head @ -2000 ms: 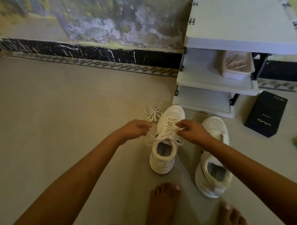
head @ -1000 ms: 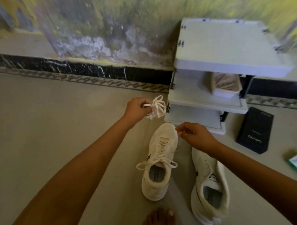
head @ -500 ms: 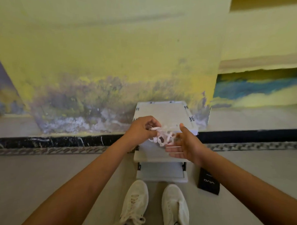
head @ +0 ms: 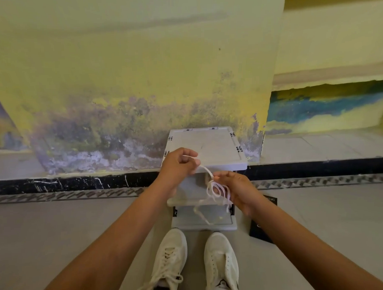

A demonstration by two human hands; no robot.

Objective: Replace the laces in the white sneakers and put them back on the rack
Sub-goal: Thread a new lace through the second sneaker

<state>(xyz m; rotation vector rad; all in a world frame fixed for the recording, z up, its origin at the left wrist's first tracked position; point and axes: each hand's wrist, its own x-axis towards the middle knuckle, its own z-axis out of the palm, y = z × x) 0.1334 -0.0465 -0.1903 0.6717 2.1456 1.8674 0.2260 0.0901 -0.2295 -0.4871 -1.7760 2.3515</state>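
Note:
Two white sneakers stand side by side on the floor at the bottom of the view. The left sneaker [head: 168,257] is laced and its loose ends trail beside the opening. The right sneaker [head: 220,261] shows no lace. Above them, in front of the white shoe rack [head: 221,148], I hold a loose white shoelace [head: 214,191]. My left hand [head: 178,167] grips one end. My right hand [head: 235,191] pinches the lace lower down, and tangled loops hang from it.
A black box [head: 262,231] lies on the floor right of the rack, partly behind my right forearm. The rack stands against a stained yellow wall with a black skirting strip [head: 79,183]. Grey floor spreads to both sides.
My view has risen from the sneakers to the rack and wall. My left hand picked the bundled lace off the floor; both hands now pull it apart, its loops hanging loose.

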